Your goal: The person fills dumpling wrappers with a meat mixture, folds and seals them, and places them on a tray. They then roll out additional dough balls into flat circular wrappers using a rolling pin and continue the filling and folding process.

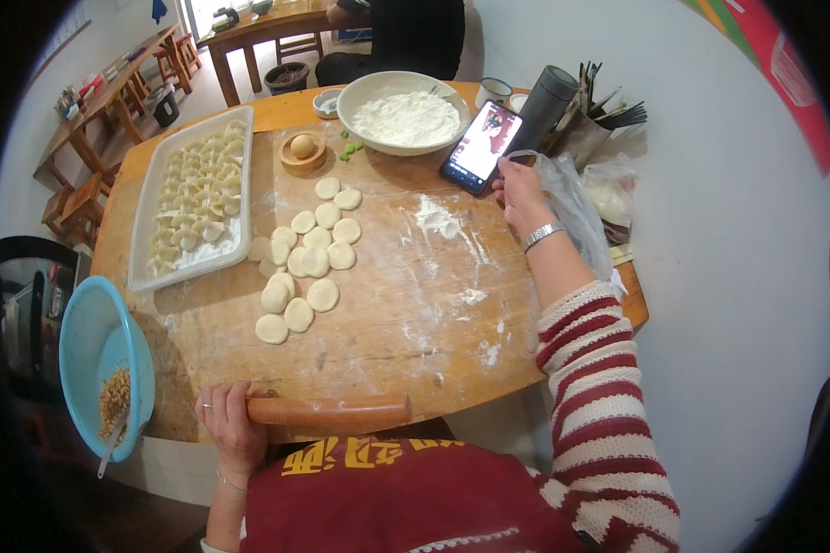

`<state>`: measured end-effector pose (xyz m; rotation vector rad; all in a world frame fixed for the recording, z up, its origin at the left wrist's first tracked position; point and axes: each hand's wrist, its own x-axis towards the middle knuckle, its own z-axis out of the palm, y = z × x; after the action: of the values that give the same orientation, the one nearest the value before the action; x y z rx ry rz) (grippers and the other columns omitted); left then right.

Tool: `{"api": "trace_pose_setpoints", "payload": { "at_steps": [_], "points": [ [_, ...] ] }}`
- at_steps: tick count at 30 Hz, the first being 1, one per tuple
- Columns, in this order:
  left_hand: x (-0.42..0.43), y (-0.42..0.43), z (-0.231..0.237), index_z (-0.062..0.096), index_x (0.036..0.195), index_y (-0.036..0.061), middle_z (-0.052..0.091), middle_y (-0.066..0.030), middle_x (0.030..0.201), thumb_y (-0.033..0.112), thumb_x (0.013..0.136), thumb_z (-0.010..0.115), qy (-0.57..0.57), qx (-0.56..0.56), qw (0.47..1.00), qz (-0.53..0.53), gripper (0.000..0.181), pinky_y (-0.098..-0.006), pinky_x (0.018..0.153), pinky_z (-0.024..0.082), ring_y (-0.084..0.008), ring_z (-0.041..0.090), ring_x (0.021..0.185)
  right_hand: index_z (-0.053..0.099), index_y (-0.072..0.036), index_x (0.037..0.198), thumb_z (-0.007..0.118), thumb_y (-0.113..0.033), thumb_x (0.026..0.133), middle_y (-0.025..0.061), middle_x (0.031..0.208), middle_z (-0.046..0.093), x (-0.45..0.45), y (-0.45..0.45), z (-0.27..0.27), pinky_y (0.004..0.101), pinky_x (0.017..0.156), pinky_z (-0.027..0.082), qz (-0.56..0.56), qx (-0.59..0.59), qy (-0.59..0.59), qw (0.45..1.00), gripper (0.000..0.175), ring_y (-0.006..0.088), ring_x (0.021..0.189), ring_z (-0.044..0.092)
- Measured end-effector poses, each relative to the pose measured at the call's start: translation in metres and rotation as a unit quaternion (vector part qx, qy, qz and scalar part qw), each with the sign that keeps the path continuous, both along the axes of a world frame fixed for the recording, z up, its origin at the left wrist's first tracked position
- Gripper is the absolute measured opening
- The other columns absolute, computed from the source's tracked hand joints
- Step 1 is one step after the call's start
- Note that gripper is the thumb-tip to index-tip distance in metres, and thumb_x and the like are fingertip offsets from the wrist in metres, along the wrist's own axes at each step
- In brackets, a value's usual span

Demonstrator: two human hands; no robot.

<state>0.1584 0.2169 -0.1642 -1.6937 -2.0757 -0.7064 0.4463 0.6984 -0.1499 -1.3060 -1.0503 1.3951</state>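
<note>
My left hand [232, 422] is closed around the left end of a wooden rolling pin [332, 410], which lies along the near edge of the wooden board [373, 345]. On the right, my right hand [523, 193] is at the lower right edge of a lit smartphone [483, 146], fingers curled; whether it grips the phone is unclear. The phone leans against a dark cylindrical flask [548, 104]. Several flat dough rounds [323, 296] lie mid-board, some overlapping. Loose flour [437, 218] is scattered on the board below the phone.
Rows of dumplings [200, 186] fill much of a plastic tray [247, 207]. A bowl [348, 128] holds flour. At left, a blue basin [83, 332] contains filling [115, 397] and a spoon [113, 442]. A plastic bag [581, 214] lies beside my right forearm. A person [415, 41] sits beyond.
</note>
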Motion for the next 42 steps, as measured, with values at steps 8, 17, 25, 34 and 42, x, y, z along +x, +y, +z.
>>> {"api": "trace_pose_setpoints", "payload": {
  "at_steps": [8,17,25,34,42],
  "points": [
    [-0.001,0.000,-0.003,0.067,0.107,0.0068,0.062,-0.0106,0.094,0.009,0.084,0.076,-0.015,-0.005,1.000,0.007,0.025,-0.0430,0.091,0.043,-0.0309,0.062,0.093,0.066,-0.005,0.097,0.063,-0.019,0.102,0.0007,0.080,0.059,0.002,0.009,-0.004,0.0251,0.051,0.044,0.013,0.005,-0.025,1.000,0.015,0.0111,0.064,0.055],
    [0.000,0.004,0.001,0.066,0.105,0.0061,0.062,-0.0106,0.092,0.007,0.082,0.077,-0.028,0.012,1.000,0.004,0.025,-0.0422,0.086,0.043,-0.0308,0.061,0.090,0.065,-0.006,0.092,0.058,-0.018,0.104,0.0005,0.075,0.058,0.015,0.028,-0.008,0.0260,0.052,0.041,0.049,0.057,-0.060,0.995,0.019,0.0107,0.063,0.053],
    [0.002,0.006,0.003,0.066,0.104,0.0059,0.061,-0.0109,0.091,0.005,0.081,0.076,-0.021,0.022,1.000,0.002,0.025,-0.0418,0.085,0.043,-0.0309,0.061,0.089,0.064,-0.007,0.085,0.058,-0.019,0.104,-0.0005,0.071,0.056,0.041,0.046,-0.007,0.0248,0.053,0.038,0.119,0.043,-0.039,0.991,0.023,0.0098,0.060,0.049],
    [0.002,0.005,-0.001,0.066,0.104,0.0059,0.061,-0.0112,0.091,0.005,0.081,0.075,-0.021,0.019,0.999,0.014,0.025,-0.0421,0.085,0.043,-0.0312,0.061,0.088,0.064,-0.008,0.086,0.057,-0.020,0.105,-0.0014,0.071,0.055,0.043,0.052,-0.010,0.0245,0.053,0.040,0.130,0.063,-0.052,0.988,0.024,0.0096,0.059,0.049],
    [0.001,0.004,0.000,0.066,0.105,0.0064,0.062,-0.0109,0.091,0.005,0.081,0.075,-0.019,0.016,1.000,0.011,0.026,-0.0423,0.085,0.044,-0.0309,0.061,0.088,0.063,-0.008,0.090,0.057,-0.021,0.106,-0.0006,0.074,0.056,0.040,0.056,-0.010,0.0245,0.053,0.042,0.120,0.033,-0.053,0.991,0.022,0.0095,0.060,0.049]
  ]
}}
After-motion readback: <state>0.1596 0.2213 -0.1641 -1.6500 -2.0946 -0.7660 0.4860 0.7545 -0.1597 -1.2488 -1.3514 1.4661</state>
